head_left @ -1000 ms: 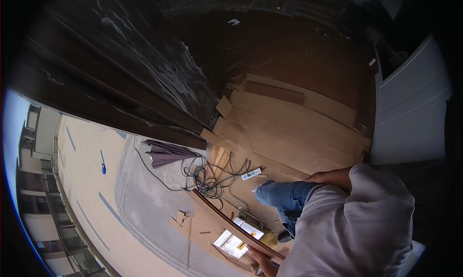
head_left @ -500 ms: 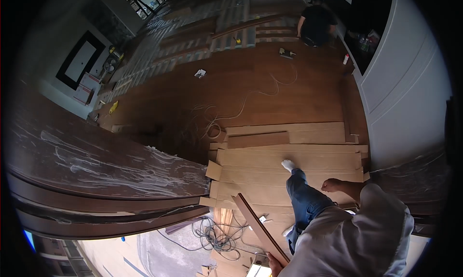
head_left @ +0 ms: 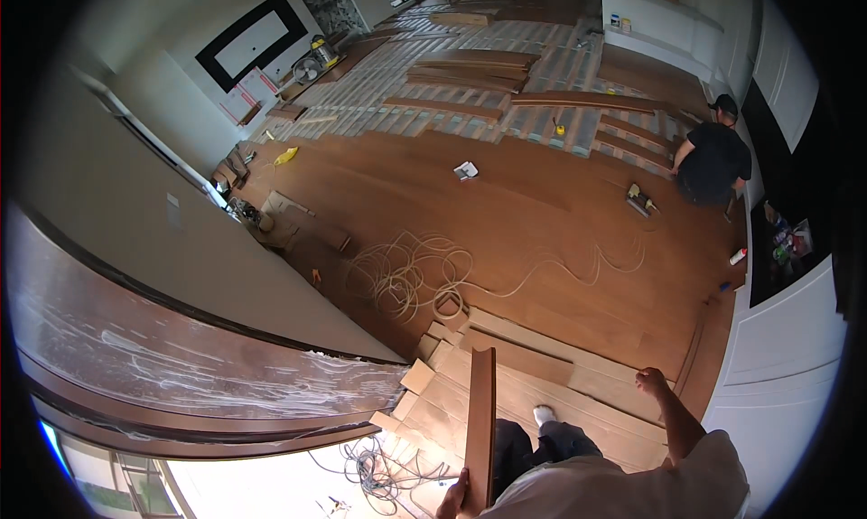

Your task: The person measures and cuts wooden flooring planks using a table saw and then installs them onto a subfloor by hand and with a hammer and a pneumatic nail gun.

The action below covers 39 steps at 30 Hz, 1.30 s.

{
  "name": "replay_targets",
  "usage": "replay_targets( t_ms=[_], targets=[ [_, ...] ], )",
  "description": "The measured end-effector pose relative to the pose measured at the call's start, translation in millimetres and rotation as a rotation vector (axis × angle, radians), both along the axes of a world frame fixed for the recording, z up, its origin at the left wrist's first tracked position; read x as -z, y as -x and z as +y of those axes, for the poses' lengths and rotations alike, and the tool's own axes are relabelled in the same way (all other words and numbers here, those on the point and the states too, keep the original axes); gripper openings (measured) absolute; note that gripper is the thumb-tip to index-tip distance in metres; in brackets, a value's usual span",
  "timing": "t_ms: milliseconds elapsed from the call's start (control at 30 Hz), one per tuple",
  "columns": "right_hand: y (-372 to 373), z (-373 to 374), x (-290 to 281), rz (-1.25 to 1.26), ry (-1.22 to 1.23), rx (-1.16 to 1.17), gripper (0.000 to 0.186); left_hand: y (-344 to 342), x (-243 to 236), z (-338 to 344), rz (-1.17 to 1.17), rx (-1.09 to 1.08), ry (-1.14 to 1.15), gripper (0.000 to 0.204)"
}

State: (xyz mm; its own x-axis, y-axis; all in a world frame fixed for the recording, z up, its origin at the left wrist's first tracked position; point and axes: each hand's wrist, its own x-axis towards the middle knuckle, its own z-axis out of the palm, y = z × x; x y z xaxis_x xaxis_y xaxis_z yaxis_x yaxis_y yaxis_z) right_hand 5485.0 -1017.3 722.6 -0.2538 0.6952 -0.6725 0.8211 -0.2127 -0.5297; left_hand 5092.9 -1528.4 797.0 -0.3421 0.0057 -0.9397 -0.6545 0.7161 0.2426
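Note:
My left hand (head_left: 454,501) grips the near end of a long brown floor plank (head_left: 480,424) at the bottom edge of the view. The plank stands on its edge and points away from me, over pale cardboard sheets (head_left: 551,379) on the wooden floor. My right hand (head_left: 650,380) is raised off to the right with curled fingers and nothing in it, close to the white cabinet wall (head_left: 786,356). My legs and one white sock (head_left: 542,415) show below the plank.
A coiled pale hose (head_left: 406,275) lies mid-floor. Another person (head_left: 713,158) kneels at the far right beside a nail gun (head_left: 641,198). Stacked planks (head_left: 470,63) lie on bare battens at the back. A cable tangle (head_left: 370,460) lies by the window.
The view has swung up from the window and nearby floor to the whole room. The plank now shows end-on in my left hand, and my right arm is lifted.

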Motion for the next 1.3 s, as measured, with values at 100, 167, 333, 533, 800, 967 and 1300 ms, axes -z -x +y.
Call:
replay_targets(
  t_ms=[100, 167, 333, 533, 800, 967, 1300],
  targets=[
    [54, 87, -11, 0.32, -0.152, 0.189, 0.023, 28, 12, 57, -0.048, 0.036, -0.001, 0.092],
    [109, 122, -24, 0.4, -0.053, 0.183, 0.014, 48, 26, 89, -0.072, 0.056, 0.014, 0.092],
    [268, 191, -112, 0.502, 0.179, 0.052, 0.017, 124, 72, 179, -0.27, -0.093, -0.031, 0.088],
    [408, 369, -107, 0.638, 0.235, 0.312, 0.01, 272, 82, 336, -0.227, -0.145, -0.116, 0.085],
    [459, 458, -23, 0.138, 0.182, 0.312, 0.015, 456, 32, 507, -0.144, -0.162, -0.133, 0.081],
    [529, 458, 19, -0.18, 0.527, 0.183, 0.026, 560, 36, 607, -0.113, -0.178, -0.141, 0.078],
    [976, 785, 65, 0.051, 0.041, -0.283, 0.022, 781, -7, 755, -0.019, -0.357, -0.097, 0.074]
  ],
)
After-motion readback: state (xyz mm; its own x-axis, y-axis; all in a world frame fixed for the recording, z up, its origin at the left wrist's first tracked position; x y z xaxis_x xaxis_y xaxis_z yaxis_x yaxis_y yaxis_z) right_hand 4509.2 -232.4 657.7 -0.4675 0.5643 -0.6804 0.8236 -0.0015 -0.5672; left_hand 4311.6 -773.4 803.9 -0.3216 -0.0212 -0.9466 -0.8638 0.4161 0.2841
